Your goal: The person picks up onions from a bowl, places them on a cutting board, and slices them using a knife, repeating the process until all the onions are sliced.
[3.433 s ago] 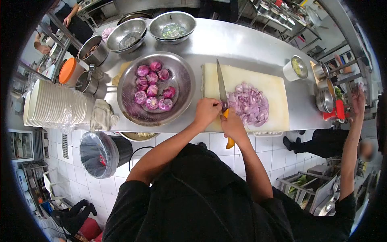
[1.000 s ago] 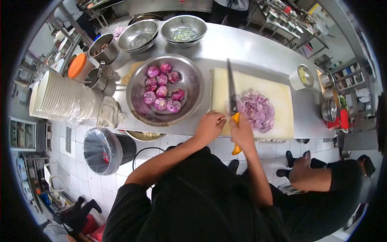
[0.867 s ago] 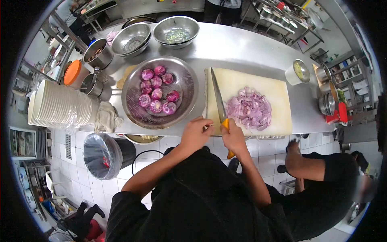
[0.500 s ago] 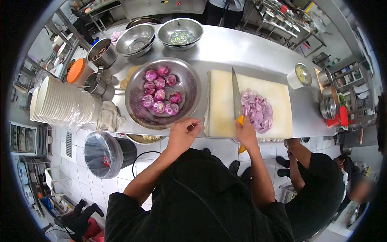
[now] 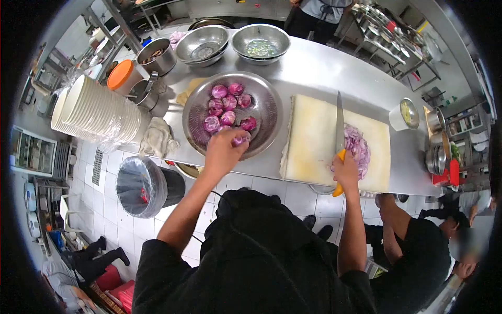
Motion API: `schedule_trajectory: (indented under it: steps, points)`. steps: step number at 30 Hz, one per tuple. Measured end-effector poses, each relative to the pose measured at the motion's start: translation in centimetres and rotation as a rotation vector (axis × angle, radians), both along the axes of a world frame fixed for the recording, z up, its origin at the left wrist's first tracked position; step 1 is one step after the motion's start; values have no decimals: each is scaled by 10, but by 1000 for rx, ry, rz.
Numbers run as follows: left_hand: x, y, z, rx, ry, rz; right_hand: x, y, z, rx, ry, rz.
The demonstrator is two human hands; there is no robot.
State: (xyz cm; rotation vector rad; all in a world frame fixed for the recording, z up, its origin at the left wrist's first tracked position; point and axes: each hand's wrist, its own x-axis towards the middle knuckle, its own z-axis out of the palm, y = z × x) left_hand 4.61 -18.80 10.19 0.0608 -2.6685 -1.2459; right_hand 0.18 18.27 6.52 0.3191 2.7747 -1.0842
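Observation:
My left hand (image 5: 224, 150) reaches over the near rim of a wide metal bowl (image 5: 269, 112), its fingers closed round a peeled red onion (image 5: 240, 140). Several more purple onions (image 5: 228, 102) lie in the bowl. On the white cutting board (image 5: 311, 138), my right hand (image 5: 345, 171) grips a knife (image 5: 340, 123) by its yellow handle. The blade points away from me, just left of a heap of sliced onion (image 5: 357, 149), and my hand partly covers the heap.
Metal bowls (image 5: 260, 42) stand at the back of the steel table. Stacked white containers (image 5: 94, 112), a cloth (image 5: 158, 137) and an orange-lidded tub (image 5: 120, 75) are on the left. A lined bin (image 5: 137, 183) stands below. Another person (image 5: 418, 230) is close on my right.
My left hand has moved from the bowl's near edge into the bowl and closed on an onion. My right hand keeps the knife on the board. The view has shifted left.

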Motion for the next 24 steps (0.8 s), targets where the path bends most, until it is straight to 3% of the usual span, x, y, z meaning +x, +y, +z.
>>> schedule_trajectory:
  steps: [4,9,11,17,24]
  points:
    - [-28,-15,-34,-282,96,-24,6,-38,20,-63,12,17]
    - [-63,-2,-47,-515,38,-120,5,-46,-18,43,46,137]
    - [-69,3,-64,-531,67,-94,8,-48,-22,77,46,159]
    - [-78,-15,-50,-512,86,54,8,-48,-25,101,32,152]
    - [-113,-29,-70,-738,133,105,7,-58,-23,140,8,174]
